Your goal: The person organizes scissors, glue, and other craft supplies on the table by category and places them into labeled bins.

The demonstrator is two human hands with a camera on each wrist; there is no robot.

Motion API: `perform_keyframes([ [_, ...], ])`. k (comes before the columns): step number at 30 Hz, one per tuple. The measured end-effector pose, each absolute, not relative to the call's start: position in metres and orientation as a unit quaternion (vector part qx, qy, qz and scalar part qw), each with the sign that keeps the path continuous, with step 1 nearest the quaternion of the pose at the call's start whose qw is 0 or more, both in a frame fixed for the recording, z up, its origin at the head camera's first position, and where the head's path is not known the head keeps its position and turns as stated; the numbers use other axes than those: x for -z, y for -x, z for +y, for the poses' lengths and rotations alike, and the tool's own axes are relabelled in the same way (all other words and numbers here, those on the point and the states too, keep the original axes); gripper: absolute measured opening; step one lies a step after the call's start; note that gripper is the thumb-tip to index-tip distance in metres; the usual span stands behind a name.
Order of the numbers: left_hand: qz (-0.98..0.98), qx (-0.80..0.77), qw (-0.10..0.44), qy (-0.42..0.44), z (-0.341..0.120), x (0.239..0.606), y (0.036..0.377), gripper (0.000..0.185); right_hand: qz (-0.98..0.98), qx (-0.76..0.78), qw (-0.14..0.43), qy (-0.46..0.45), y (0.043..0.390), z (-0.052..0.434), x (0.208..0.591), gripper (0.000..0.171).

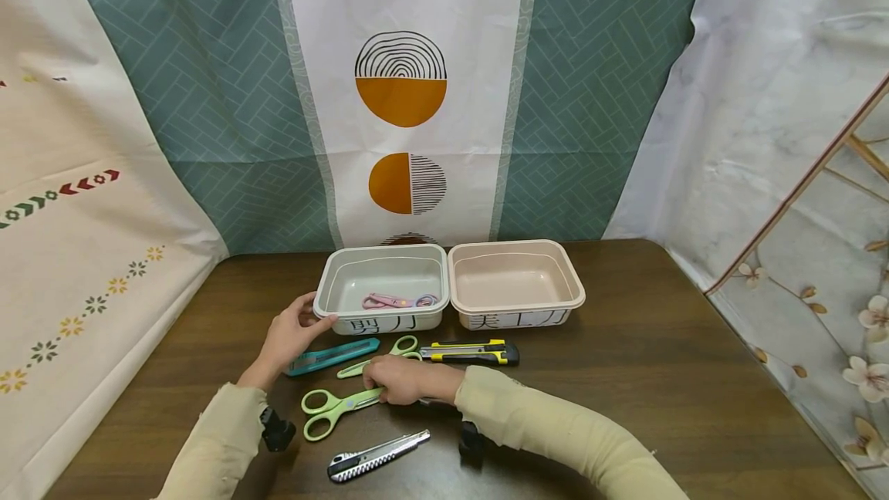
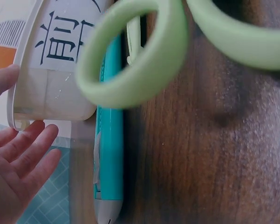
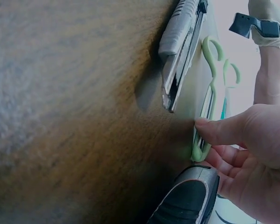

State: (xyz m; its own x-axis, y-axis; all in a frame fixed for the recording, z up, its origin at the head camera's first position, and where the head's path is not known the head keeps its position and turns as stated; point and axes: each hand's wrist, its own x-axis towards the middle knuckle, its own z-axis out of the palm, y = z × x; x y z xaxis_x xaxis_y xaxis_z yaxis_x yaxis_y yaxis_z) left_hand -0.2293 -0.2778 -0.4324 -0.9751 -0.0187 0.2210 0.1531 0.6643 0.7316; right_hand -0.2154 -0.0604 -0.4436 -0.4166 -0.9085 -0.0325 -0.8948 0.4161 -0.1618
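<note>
Right hand pinches the blade end of the green scissors lying on the tabletop, handles toward the left hand. Left hand is relaxed, fingers straight, touching the grey bin. A teal knife lies just beside it

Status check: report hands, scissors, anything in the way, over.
Right hand pinches green scissors at the blades. Left hand open against grey bin. Teal knife and smaller scissors lie between.
</note>
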Motion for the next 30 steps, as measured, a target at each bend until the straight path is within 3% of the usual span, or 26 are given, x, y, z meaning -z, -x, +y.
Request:
perform_keyframes([
  [18, -0.906, 0.408, 0.101, 0.037, -0.279, 0.431, 0.229, 0.063, 0.824, 0.105, 0.128, 0.542, 0.218, -0.055, 0.441, 0.016],
  [30, -0.908, 0.404, 0.103, 0.036, -0.278, 0.431, 0.229, 0.062, 0.817, 0.136, 0.125, 0.547, 0.222, -0.045, 0.434, 0.016],
])
